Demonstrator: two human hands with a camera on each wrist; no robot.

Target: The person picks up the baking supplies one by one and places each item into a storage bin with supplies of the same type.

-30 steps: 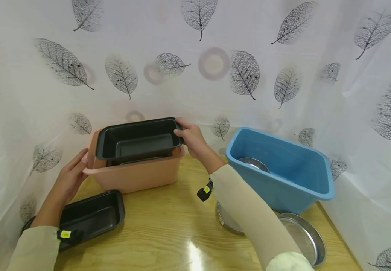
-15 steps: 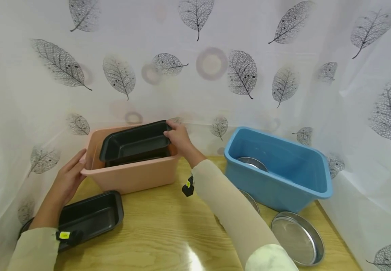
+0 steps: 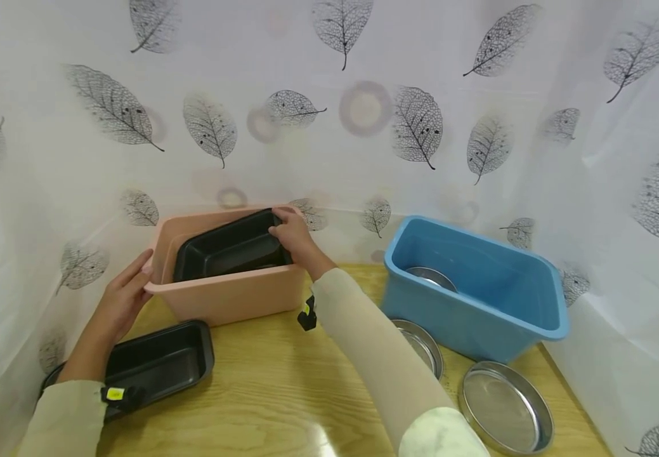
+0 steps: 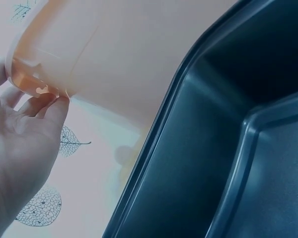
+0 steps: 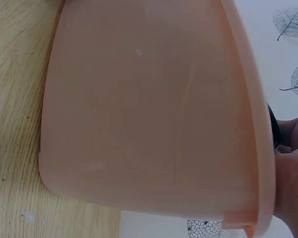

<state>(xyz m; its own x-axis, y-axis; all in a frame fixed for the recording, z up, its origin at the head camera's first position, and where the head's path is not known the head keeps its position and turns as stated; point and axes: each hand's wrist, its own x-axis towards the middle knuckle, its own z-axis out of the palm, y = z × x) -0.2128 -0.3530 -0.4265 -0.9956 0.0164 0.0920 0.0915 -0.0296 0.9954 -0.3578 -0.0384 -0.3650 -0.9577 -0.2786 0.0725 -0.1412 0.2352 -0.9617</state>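
Note:
A black loaf pan (image 3: pixel 232 246) sits tilted inside the pink plastic bin (image 3: pixel 232 302), its right end higher than its left. At that right end my right hand (image 3: pixel 297 240) pinches the pan's rim between thumb and fingers. In the right wrist view the same hand (image 5: pixel 294 166) shows just past the bin's rim, with a dark sliver of the pan beside it. My left hand (image 3: pixel 123 297) grips the bin's left rim; the left wrist view has its fingers (image 4: pixel 54 111) curled at the rim's underside. Under my left forearm lies a second black loaf pan (image 3: pixel 160 365) on the table.
A blue plastic bin (image 3: pixel 472 317) stands at the right with a round metal pan (image 3: pixel 433 277) inside. Two more round pans, a nearer pan (image 3: pixel 506 407) and one partly behind my right sleeve (image 3: pixel 420 343), lie before it. A leaf-patterned curtain (image 3: pixel 318 158) surrounds the wooden table (image 3: pixel 260 381).
My right hand has moved left and down, lowering the loaf pan from above the pink bin's rim into it. The left hand stays at the bin's left rim.

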